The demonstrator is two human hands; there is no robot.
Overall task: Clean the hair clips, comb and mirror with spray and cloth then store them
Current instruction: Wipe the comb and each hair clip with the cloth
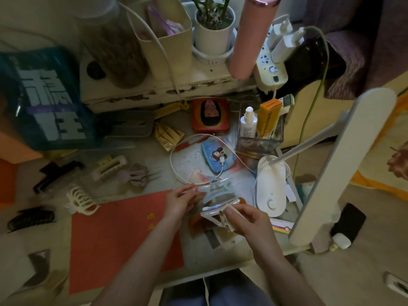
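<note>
Left hand (180,200) pinches translucent claw clip (217,200) (probably 1), long axis left-right at lower centre; right hand (249,219) grips cloth (228,217) against it.

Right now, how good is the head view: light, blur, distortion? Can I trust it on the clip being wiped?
Head view: dim overall, brightest patch round the lamp base; wide-angle bending at the edges; left-side clips soft. The translucent clip between left hand and right hand with the cloth shows glare, outline hard to trace.

Both forearms are bare (no sleeves, watch or rings visible), with blue trousers (220,294) at the lap.
</note>
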